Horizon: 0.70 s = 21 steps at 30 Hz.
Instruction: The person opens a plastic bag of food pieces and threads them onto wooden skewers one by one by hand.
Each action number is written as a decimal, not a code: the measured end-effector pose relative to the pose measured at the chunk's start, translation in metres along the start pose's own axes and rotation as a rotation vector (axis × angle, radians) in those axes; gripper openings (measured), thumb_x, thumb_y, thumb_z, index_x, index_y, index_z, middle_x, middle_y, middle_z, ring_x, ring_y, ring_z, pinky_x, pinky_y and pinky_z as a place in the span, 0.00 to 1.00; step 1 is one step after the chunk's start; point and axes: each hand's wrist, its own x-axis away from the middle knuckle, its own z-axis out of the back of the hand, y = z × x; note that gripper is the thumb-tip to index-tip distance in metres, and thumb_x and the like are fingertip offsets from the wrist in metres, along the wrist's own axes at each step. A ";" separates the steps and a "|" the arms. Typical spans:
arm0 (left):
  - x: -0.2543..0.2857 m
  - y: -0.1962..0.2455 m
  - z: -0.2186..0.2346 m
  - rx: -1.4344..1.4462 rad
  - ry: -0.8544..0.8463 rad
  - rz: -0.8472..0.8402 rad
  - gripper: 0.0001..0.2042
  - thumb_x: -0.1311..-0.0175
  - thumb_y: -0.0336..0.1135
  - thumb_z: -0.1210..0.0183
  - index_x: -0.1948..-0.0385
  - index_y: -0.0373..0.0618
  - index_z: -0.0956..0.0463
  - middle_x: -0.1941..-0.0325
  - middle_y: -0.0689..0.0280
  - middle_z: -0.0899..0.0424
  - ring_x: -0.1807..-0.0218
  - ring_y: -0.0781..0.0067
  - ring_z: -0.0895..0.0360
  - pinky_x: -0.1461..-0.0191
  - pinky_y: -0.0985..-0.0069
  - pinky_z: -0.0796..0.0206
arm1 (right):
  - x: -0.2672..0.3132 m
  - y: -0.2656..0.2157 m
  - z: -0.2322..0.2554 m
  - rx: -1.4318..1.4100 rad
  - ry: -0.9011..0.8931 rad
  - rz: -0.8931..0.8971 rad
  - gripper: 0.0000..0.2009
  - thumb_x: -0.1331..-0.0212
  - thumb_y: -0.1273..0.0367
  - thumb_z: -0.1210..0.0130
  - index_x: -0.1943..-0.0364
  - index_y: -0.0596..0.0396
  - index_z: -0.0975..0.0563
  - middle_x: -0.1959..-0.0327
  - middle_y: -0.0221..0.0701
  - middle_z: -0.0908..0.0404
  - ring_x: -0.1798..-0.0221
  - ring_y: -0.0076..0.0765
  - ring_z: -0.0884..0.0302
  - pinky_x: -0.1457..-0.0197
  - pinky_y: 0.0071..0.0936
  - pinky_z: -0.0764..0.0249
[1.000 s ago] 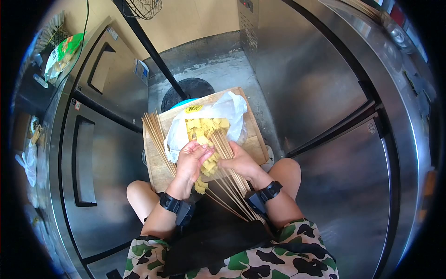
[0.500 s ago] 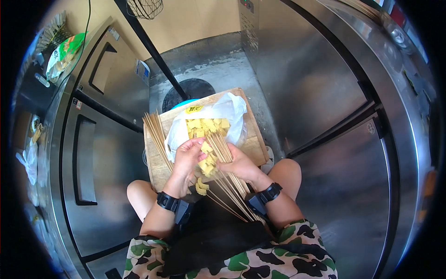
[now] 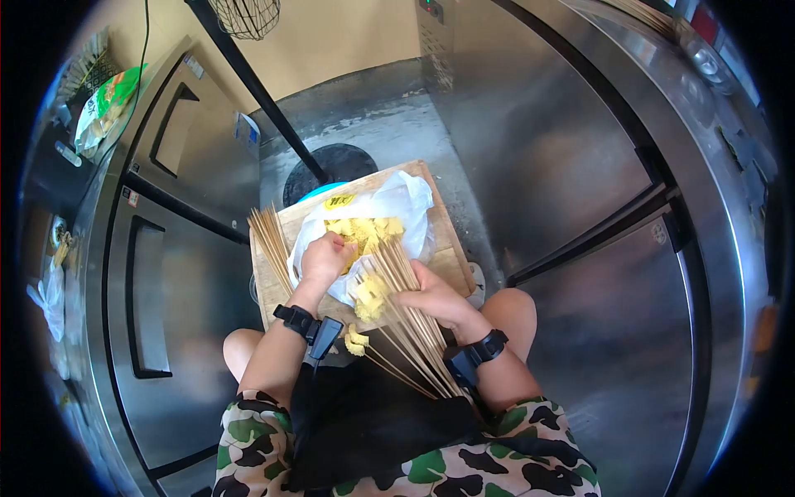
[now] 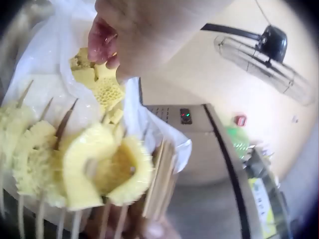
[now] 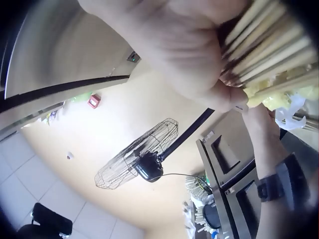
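- Left hand (image 3: 325,255) was down in the white plastic bag (image 3: 406,199), fingertips pinching a yellow honeycombed piece (image 4: 99,82) out of the heap, clear in the left wrist view
- Right hand (image 3: 432,291) was curled round a fat bundle of bamboo skewers (image 3: 406,323), fingers wrapped tight about them; the sticks fanned back toward the person's lap
- Several of those skewers already carried yellow pieces (image 3: 370,296), bunched up just beside the right hand's thumb; more threaded pieces (image 3: 356,340) sat lower down the sticks
- In the left wrist view the loaded skewer tips poked up through the curled yellow chunks (image 4: 107,169), right under the pinching hand
- Bag lay open on a wooden board (image 3: 451,253) resting across the person's knees, with the loose yellow heap (image 3: 364,232) inside it
- A second lot of bare skewers (image 3: 269,240) lay along the board's left edge, well apart from the held bundle
- Steel fridge doors (image 3: 157,282) stood to the left and steel cabinet fronts (image 3: 580,166) to the right, a dark round drain cover (image 3: 331,161) on the floor beyond the board
- A fan (image 5: 142,162) showed against the wall in the right wrist view
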 end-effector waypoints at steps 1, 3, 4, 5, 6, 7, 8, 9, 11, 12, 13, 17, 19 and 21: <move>0.000 0.007 -0.001 -0.108 -0.026 0.005 0.20 0.51 0.47 0.36 0.62 0.45 0.25 0.70 0.64 0.18 0.64 0.61 0.20 0.62 0.68 0.30 | 0.001 -0.003 0.001 -0.028 -0.019 -0.028 0.32 0.50 0.77 0.43 0.38 0.61 0.43 0.47 0.31 0.30 0.48 0.23 0.32 0.44 0.21 0.34; -0.005 0.004 -0.013 -0.038 -0.006 0.035 0.19 0.54 0.44 0.34 0.62 0.45 0.25 0.71 0.64 0.18 0.65 0.63 0.21 0.62 0.70 0.30 | 0.005 -0.012 -0.002 -0.083 -0.017 -0.049 0.32 0.50 0.77 0.43 0.38 0.61 0.42 0.47 0.31 0.29 0.47 0.23 0.32 0.43 0.21 0.35; -0.005 0.002 -0.017 -0.001 0.018 0.025 0.18 0.53 0.42 0.33 0.63 0.44 0.24 0.71 0.65 0.18 0.66 0.66 0.21 0.63 0.72 0.30 | 0.007 -0.014 -0.002 -0.111 -0.014 -0.061 0.32 0.50 0.77 0.43 0.39 0.61 0.42 0.47 0.31 0.29 0.47 0.23 0.32 0.43 0.21 0.35; -0.006 -0.002 -0.021 0.037 0.043 0.016 0.17 0.52 0.40 0.33 0.63 0.43 0.24 0.71 0.65 0.18 0.67 0.68 0.21 0.63 0.74 0.30 | 0.006 -0.012 -0.001 -0.101 -0.016 -0.062 0.32 0.50 0.77 0.43 0.39 0.61 0.42 0.47 0.31 0.29 0.47 0.23 0.32 0.43 0.21 0.35; -0.011 -0.014 -0.030 0.240 0.004 0.029 0.15 0.51 0.38 0.34 0.64 0.42 0.24 0.72 0.67 0.19 0.68 0.71 0.22 0.64 0.76 0.31 | 0.004 -0.009 0.001 -0.091 -0.020 -0.063 0.32 0.50 0.78 0.43 0.39 0.61 0.41 0.47 0.31 0.29 0.47 0.23 0.32 0.43 0.21 0.35; -0.018 -0.031 -0.042 0.442 -0.032 0.044 0.13 0.49 0.36 0.35 0.64 0.41 0.24 0.72 0.68 0.19 0.68 0.75 0.22 0.64 0.79 0.32 | 0.003 -0.008 0.002 -0.080 -0.026 -0.064 0.31 0.50 0.78 0.43 0.39 0.61 0.41 0.47 0.31 0.29 0.47 0.23 0.32 0.42 0.21 0.35; -0.021 -0.040 -0.048 0.644 -0.066 0.057 0.12 0.48 0.34 0.36 0.64 0.41 0.24 0.72 0.69 0.20 0.69 0.78 0.23 0.65 0.81 0.32 | 0.002 -0.008 0.001 -0.072 -0.019 -0.069 0.32 0.51 0.78 0.43 0.39 0.61 0.41 0.47 0.31 0.29 0.47 0.23 0.32 0.42 0.21 0.35; -0.014 -0.031 -0.037 0.793 -0.044 0.068 0.09 0.46 0.33 0.37 0.66 0.41 0.24 0.73 0.71 0.20 0.69 0.80 0.24 0.66 0.83 0.33 | 0.002 -0.008 -0.001 -0.065 -0.013 -0.072 0.32 0.51 0.78 0.42 0.39 0.61 0.41 0.47 0.31 0.29 0.47 0.23 0.32 0.42 0.21 0.35; 0.003 -0.017 -0.012 1.090 0.005 0.088 0.05 0.42 0.31 0.40 0.68 0.41 0.24 0.74 0.73 0.22 0.69 0.85 0.26 0.67 0.86 0.35 | 0.002 -0.008 -0.003 -0.055 0.002 -0.081 0.32 0.51 0.78 0.42 0.39 0.61 0.40 0.47 0.32 0.29 0.46 0.23 0.32 0.42 0.21 0.35; 0.005 -0.017 -0.003 1.187 0.003 0.151 0.03 0.39 0.31 0.43 0.68 0.45 0.25 0.73 0.73 0.22 0.70 0.84 0.26 0.67 0.84 0.32 | 0.003 -0.008 -0.004 -0.052 0.011 -0.087 0.32 0.51 0.78 0.42 0.39 0.60 0.40 0.47 0.32 0.29 0.46 0.23 0.32 0.42 0.22 0.35; 0.011 -0.014 0.003 1.261 0.011 0.162 0.03 0.39 0.32 0.43 0.68 0.46 0.25 0.71 0.72 0.22 0.70 0.84 0.26 0.66 0.83 0.31 | 0.002 -0.007 -0.005 -0.050 0.019 -0.093 0.32 0.51 0.78 0.42 0.39 0.60 0.40 0.47 0.32 0.29 0.46 0.23 0.32 0.42 0.22 0.35; 0.045 0.017 0.038 1.452 -0.057 0.127 0.06 0.37 0.32 0.46 0.62 0.45 0.29 0.65 0.67 0.21 0.66 0.77 0.22 0.59 0.77 0.24 | 0.001 -0.010 -0.012 -0.121 0.001 -0.082 0.29 0.52 0.79 0.42 0.42 0.61 0.38 0.50 0.32 0.27 0.49 0.24 0.29 0.45 0.22 0.33; 0.055 0.032 0.041 1.465 -0.122 0.120 0.07 0.36 0.32 0.47 0.60 0.43 0.30 0.64 0.64 0.21 0.63 0.73 0.21 0.57 0.75 0.24 | 0.000 -0.008 -0.015 -0.165 0.006 -0.049 0.25 0.52 0.79 0.43 0.46 0.61 0.36 0.56 0.31 0.25 0.56 0.24 0.26 0.53 0.21 0.28; 0.056 0.035 0.037 1.478 -0.147 0.128 0.08 0.34 0.32 0.50 0.57 0.41 0.33 0.60 0.60 0.22 0.59 0.67 0.21 0.54 0.73 0.24 | 0.000 -0.010 -0.014 -0.190 0.027 -0.092 0.25 0.52 0.79 0.43 0.47 0.61 0.35 0.58 0.31 0.24 0.59 0.23 0.25 0.56 0.20 0.28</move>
